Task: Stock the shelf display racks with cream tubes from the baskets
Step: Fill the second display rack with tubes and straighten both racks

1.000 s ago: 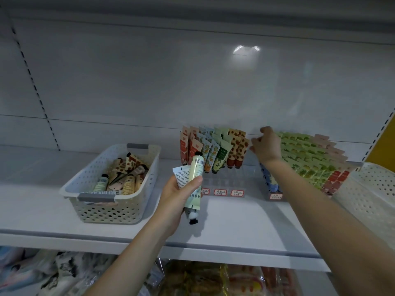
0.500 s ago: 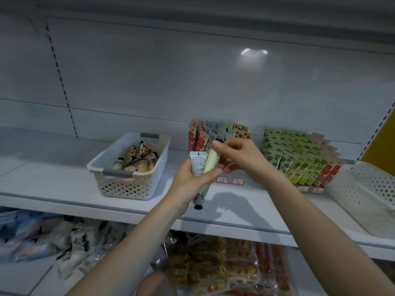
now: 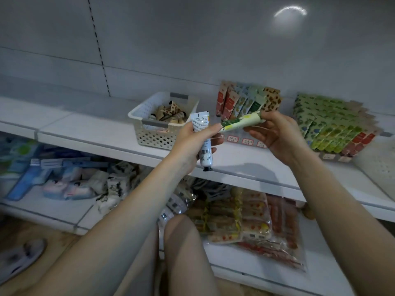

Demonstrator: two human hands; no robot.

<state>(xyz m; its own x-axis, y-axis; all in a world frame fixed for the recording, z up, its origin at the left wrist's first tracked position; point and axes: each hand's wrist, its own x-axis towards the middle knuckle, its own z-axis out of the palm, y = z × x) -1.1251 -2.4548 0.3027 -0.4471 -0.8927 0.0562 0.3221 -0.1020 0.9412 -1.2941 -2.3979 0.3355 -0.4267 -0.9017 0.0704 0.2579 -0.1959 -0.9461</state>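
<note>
Gripping a white tube (image 3: 206, 155) in the left hand (image 3: 192, 139): fingers curled round its middle, black cap pointing down below the fist, crimped end sticking up above it, barcode side toward the camera. Pinching the crimped end of a green tube (image 3: 239, 122) in the right hand (image 3: 277, 137), between thumb and fingertips, the other fingers loosely bent beneath. Held almost level across the gap between the two hands, raised slightly toward the right one, its other end meeting the left fingertips; cannot tell whether gripped there too or merely touching. Both hands up in front of the shelf (image 3: 96, 133), clear of its surface.

Just beyond the left hand, standing on the shelf: a white perforated basket (image 3: 154, 138) with a loose heap of tubes (image 3: 168, 114) inside. Beyond the gap between the hands, against the back panel: a display rack (image 3: 240, 140) with upright tubes (image 3: 245, 101) in red, blue, green and spotted brown, and price labels (image 3: 248, 142) along its front edge, partly hidden by the hands. Right of the right hand: a second rack (image 3: 320, 153) packed with rows of green tubes (image 3: 329, 124), a few red ones at its far right end. Further right still, cut by the frame edge: part of another white basket (image 3: 376, 167).

Below both hands, on the lower shelf: clear bags of packaged goods (image 3: 245, 216); left of the left forearm, blue and white packets (image 3: 64, 184), blurred. Under the forearms: a bent knee (image 3: 181, 242). Well left of the left arm, down on the floor: a grey slipper (image 3: 17, 257).
</note>
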